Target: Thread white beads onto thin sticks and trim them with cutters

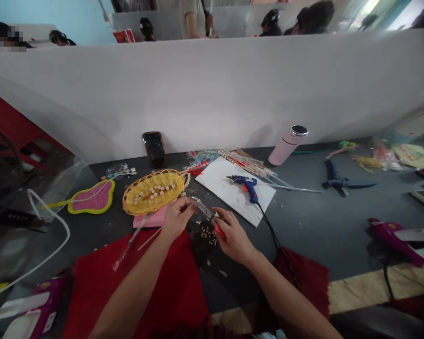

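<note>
My right hand (233, 234) is closed round the red-orange handle of a small metal cutting tool (209, 214), near the middle of the table. Close on its left, my left hand (179, 215) has its fingers pinched together at a thin pale piece by the tool's tip; the piece is too small to name. Below the tool lie several small beige bits (207, 235) on the dark tabletop. A yellow woven basket (155, 190) with small pale pieces in it stands left of my left hand, partly on a pink sheet (150, 220).
A blue glue gun (246, 185) lies on a white board (226, 179), its cable running toward me. Farther back are a pink bottle (286, 147), a phone (154, 149) and thin sticks (247, 164). Red cloth (169, 278) covers the front left. People sit beyond the partition (205, 89).
</note>
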`<action>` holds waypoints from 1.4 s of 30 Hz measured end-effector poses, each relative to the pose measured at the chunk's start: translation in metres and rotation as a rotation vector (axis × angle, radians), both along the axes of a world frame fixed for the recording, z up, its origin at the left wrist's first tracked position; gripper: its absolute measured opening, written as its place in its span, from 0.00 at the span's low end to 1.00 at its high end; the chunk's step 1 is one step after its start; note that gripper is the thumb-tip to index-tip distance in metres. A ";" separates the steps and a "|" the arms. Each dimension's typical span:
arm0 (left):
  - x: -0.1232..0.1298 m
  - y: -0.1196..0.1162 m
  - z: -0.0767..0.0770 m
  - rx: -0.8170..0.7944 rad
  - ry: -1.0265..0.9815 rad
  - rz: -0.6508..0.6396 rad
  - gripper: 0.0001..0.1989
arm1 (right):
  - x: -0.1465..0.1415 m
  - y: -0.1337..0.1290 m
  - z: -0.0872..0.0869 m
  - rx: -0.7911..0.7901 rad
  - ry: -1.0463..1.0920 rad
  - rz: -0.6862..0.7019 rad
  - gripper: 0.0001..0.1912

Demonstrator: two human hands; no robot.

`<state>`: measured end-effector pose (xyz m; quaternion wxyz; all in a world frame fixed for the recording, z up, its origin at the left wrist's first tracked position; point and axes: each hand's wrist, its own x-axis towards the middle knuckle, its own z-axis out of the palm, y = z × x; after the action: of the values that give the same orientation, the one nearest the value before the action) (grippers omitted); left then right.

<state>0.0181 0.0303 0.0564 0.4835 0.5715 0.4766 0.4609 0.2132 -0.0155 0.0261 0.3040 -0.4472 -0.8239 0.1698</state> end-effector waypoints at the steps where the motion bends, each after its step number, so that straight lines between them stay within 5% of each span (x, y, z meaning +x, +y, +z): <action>1: 0.000 0.000 0.002 0.001 0.011 -0.002 0.07 | 0.000 0.000 0.000 0.004 0.008 0.000 0.16; 7: 0.001 -0.004 0.012 0.051 0.092 -0.001 0.09 | -0.002 -0.002 -0.003 -0.009 0.045 0.005 0.16; 14: 0.002 -0.016 0.022 0.182 0.214 0.027 0.08 | -0.008 -0.006 -0.012 -0.044 0.144 -0.052 0.39; 22: 0.003 -0.019 0.024 0.221 0.273 0.043 0.08 | -0.009 -0.010 -0.001 -0.102 0.106 -0.027 0.42; 31: 0.002 -0.015 0.019 0.143 0.196 0.034 0.09 | -0.007 -0.006 -0.008 -0.061 0.063 -0.034 0.43; 42: -0.005 -0.010 0.024 -0.078 0.020 -0.165 0.13 | 0.001 0.000 -0.007 -0.018 0.000 0.039 0.40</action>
<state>0.0127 0.0203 0.0802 0.5370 0.5941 0.4502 0.3949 0.2142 -0.0156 0.0194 0.2965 -0.4339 -0.8308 0.1831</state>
